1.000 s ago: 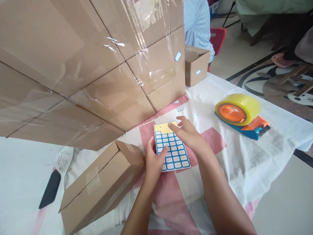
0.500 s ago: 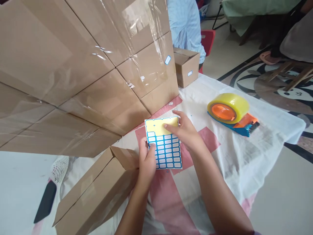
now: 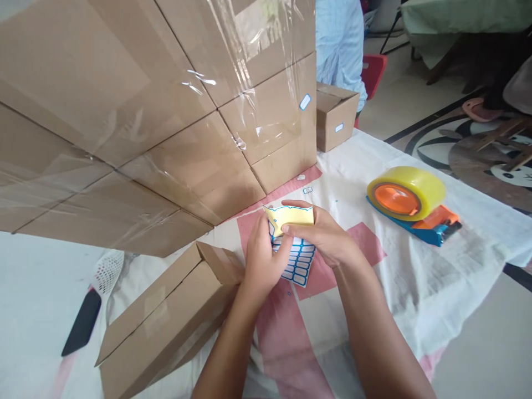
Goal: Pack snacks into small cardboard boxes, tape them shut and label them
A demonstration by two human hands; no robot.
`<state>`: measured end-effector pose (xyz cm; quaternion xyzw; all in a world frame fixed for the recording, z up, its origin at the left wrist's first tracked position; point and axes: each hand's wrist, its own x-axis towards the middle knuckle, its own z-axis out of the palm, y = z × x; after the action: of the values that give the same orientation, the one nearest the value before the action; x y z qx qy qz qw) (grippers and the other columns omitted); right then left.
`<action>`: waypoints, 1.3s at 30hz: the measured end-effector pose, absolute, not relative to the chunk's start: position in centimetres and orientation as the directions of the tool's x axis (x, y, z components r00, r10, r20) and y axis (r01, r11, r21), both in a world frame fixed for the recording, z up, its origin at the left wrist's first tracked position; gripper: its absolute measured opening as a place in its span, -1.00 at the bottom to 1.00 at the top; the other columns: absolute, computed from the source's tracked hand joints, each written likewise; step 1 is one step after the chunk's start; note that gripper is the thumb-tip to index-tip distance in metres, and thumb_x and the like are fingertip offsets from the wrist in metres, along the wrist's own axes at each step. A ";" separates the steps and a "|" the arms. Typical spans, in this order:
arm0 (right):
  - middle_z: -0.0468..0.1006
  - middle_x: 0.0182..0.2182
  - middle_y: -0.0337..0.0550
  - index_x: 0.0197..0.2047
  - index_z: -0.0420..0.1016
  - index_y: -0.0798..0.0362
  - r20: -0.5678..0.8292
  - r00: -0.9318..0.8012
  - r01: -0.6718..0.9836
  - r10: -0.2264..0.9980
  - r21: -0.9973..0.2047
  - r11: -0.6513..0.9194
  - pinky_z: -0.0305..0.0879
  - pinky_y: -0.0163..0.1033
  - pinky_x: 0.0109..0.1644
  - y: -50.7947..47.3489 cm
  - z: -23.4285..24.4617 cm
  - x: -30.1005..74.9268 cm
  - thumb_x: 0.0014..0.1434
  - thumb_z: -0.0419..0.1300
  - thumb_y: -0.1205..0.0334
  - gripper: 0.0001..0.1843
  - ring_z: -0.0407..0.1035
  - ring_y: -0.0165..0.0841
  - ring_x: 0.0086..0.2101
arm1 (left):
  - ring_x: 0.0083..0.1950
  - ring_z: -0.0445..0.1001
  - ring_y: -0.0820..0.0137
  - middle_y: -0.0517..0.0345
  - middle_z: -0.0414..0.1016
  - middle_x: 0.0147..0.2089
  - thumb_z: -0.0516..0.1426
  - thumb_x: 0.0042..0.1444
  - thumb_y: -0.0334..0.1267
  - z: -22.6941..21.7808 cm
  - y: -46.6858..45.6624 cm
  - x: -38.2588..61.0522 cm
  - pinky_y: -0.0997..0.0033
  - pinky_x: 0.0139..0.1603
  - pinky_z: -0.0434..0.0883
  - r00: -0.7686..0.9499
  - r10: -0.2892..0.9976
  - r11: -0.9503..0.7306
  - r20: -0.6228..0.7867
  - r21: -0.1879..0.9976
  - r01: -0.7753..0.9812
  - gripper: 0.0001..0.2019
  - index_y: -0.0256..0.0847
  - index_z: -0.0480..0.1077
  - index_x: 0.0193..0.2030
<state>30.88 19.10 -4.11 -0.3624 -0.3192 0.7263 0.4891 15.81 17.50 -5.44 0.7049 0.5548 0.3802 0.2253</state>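
A sheet of blue-bordered white stickers (image 3: 298, 260) with a bare yellow top strip is lifted off the cloth between both hands. My right hand (image 3: 324, 235) grips its upper right part, fingers curled over the yellow strip. My left hand (image 3: 264, 260) pinches at the stickers on the sheet's left side, thumb and fingers closed. A small flat cardboard box (image 3: 166, 321) lies just left of my left wrist.
A big stack of taped cardboard boxes (image 3: 145, 111) fills the left and centre, one bearing a sticker (image 3: 305, 101). A small box (image 3: 334, 115) stands behind. A tape dispenser with yellow roll (image 3: 409, 199) lies right. A black-handled swatter (image 3: 89, 310) lies left. A person in light blue (image 3: 338, 39) sits beyond.
The sticker sheet went from lying flat on the cloth to being lifted and tilted in both hands. My left hand moved up onto its left side and closed in a pinch.
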 end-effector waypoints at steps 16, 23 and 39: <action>0.63 -0.23 -0.21 0.11 0.47 0.02 -0.182 -0.138 -0.431 0.974 -0.874 -0.224 0.45 -0.23 -0.24 19.3 -4.1 30.8 -0.19 0.55 0.22 -0.25 0.51 -0.30 -0.28 | 0.24 0.45 0.15 -0.10 0.50 0.21 -0.04 0.43 -0.06 -7.1 17.2 14.4 0.14 0.24 0.40 0.085 0.913 -0.379 0.399 0.751 0.541 -0.48 -0.15 0.19 0.45; 0.63 -0.11 -0.11 0.16 0.43 0.00 -0.163 -0.085 -0.356 0.983 -0.917 -0.182 0.52 -0.09 -0.13 19.4 -4.5 31.1 -0.14 0.52 0.13 -0.23 0.55 -0.17 -0.18 | 0.23 0.49 0.24 -0.07 0.50 0.27 -0.06 0.46 -0.20 -7.7 17.5 14.3 0.22 0.22 0.44 -0.017 0.810 -0.463 0.586 0.658 0.594 -0.52 -0.11 0.19 0.47; 0.62 -0.12 -0.12 -0.09 0.56 0.00 0.386 0.031 0.167 0.922 -0.911 0.376 0.40 -0.05 0.07 18.7 -4.1 31.1 0.26 0.23 0.17 -0.82 0.49 -0.20 -0.09 | -0.01 0.60 0.31 0.04 0.61 0.01 0.19 0.27 -0.39 -6.8 15.4 14.7 0.30 -0.06 0.57 -0.085 0.627 -0.572 0.774 0.531 0.625 -0.68 -0.10 0.54 0.14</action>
<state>31.14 18.73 -4.08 -0.4466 -0.6097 0.3355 0.5624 14.70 15.39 -6.76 0.6765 0.4629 0.5729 0.0007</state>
